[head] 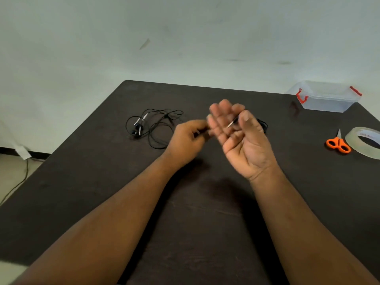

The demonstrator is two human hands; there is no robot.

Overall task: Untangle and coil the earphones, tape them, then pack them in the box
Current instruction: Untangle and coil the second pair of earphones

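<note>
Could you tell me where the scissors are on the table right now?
In the head view the scissors lie at the table's right edge, just left of the tape roll and nearer than the clear box.

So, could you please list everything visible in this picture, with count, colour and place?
Tangled black wired earphones: one, black, table's far left.
Black cable with metal plug: one, black, wound round the right hand; plug under the thumb.
Clear plastic box with red latches: one, far right corner.
Orange-handled scissors: one, right edge.
Clear tape roll: one, beside the scissors.
Dark table: one.
Left hand: pinching the cable.
Right hand: palm up.
</note>
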